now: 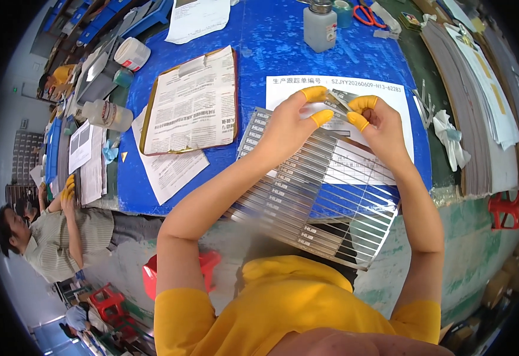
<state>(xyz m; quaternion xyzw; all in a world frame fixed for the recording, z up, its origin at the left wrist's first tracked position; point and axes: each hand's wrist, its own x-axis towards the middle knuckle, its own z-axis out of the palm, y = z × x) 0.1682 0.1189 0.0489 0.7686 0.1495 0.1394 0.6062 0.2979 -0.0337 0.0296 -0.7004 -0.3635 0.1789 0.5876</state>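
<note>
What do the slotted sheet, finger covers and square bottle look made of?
Slotted sheet: likely thin metal, given its shiny silvery glare. Yellow finger covers: perhaps latex or rubber, smooth and snug. Square bottle: probably plastic, cloudy and translucent.

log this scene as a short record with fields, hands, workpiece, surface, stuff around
left hand: yellow finger cots, fingertips at small metal strip, grip unclear
right hand: yellow finger cots, fingertips near same strip, grip unclear
workpiece: slotted metal sheet below hands, overhanging near table edge
surface: blue tabletop
left side: newspaper
far side: square translucent bottle
</note>
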